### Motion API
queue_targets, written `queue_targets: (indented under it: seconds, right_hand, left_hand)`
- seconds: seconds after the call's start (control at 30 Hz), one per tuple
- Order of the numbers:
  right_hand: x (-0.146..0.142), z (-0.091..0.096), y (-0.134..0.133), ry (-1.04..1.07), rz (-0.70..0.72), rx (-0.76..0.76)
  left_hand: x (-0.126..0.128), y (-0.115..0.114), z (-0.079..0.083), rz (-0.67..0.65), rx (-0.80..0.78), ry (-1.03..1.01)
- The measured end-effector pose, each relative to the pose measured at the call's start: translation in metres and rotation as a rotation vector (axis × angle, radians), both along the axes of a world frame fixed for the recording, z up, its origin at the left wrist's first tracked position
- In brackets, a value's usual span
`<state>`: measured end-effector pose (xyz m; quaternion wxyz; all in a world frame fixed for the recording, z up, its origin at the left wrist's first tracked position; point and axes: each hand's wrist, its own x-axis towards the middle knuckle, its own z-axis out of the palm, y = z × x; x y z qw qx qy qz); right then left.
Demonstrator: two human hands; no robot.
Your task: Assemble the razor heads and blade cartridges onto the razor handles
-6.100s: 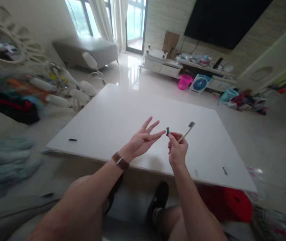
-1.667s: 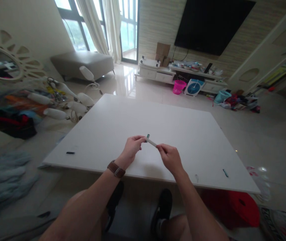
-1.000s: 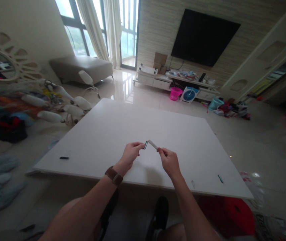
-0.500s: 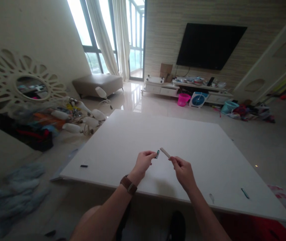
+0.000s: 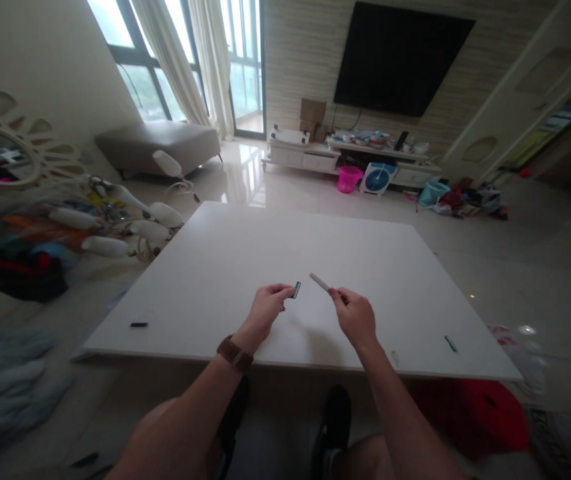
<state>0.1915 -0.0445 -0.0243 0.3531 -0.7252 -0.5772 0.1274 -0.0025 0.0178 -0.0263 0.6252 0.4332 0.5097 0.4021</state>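
Between the thumb and fingers of my left hand (image 5: 265, 308) is a small rectangular green piece (image 5: 297, 289) with dark edges, too small to identify. My right hand (image 5: 353, 316) grips the lower end of a slim pale-grey stick (image 5: 319, 282), its free end tilted up and left towards the green piece. A gap separates the two. Both hands are above the near half of a white tabletop (image 5: 285, 247). On it, a small black bar (image 5: 139, 325) lies at the left, a thin dark-green strip (image 5: 450, 343) at the right, and a small clear piece (image 5: 394, 357) beside my right forearm.
A lamp with several white shades (image 5: 108, 247) lies left of the table, near a bench (image 5: 165, 147). Beyond the far edge are a pink basket (image 5: 349, 180) and a blue-and-white fan (image 5: 378, 178). Red fabric (image 5: 485, 413) is at the near right, by the floor.
My view has shifted right and down, so the room appears further left and higher. Both hands keep their holds, with the stick and green piece slightly further apart.
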Motion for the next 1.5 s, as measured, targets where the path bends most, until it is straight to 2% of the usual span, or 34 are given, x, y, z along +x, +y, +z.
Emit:
queue_targets:
  seconds: [0.03,0.17,0.27,0.33,0.43,0.57,0.73,0.9,1.03,1.2,1.37,1.5]
  right_hand:
    - [0.001,0.000,0.001,0.010,0.001,0.011]
    - [-0.001,0.003,0.000,0.019,0.173,-0.042]
    - [-0.001,0.004,-0.001,-0.084,0.056,-0.044]
    - [-0.001,0.005,-0.001,-0.072,0.026,-0.011]
    - [-0.001,0.004,-0.003,0.012,0.159,-0.014]
    - [0.000,0.004,-0.006,0.051,0.382,-0.121]
    - [0.001,0.006,-0.005,0.067,0.287,-0.028]
    - [0.000,0.007,-0.005,0.022,0.378,-0.060]
    - [0.003,0.008,-0.005,0.068,0.242,0.028]
    - [0.006,0.008,-0.007,0.065,0.372,-0.109]
    - [0.009,0.007,-0.008,0.120,0.232,-0.009]
    - [0.009,0.007,-0.008,0.070,0.372,-0.121]
  left_hand:
    - [0.000,0.000,0.000,0.006,-0.009,-0.001]
    - [0.001,0.001,-0.001,0.005,-0.010,0.009]
    - [0.002,0.002,-0.002,0.013,-0.007,0.022]
    - [0.002,0.002,-0.003,0.024,-0.015,0.016]
    - [0.000,0.002,-0.003,0.032,-0.022,-0.006]
    - [-0.002,0.003,-0.002,0.057,-0.009,-0.021]
    - [-0.003,0.004,0.000,0.027,-0.021,-0.047]
    - [-0.003,0.004,0.001,0.006,0.015,-0.084]
    - [-0.004,0.003,0.003,-0.015,0.025,-0.076]
    - [-0.004,0.003,0.004,-0.015,0.048,-0.061]
    - [-0.002,0.002,0.004,-0.041,0.041,-0.041]
    - [0.000,0.002,0.003,-0.036,0.042,-0.028]
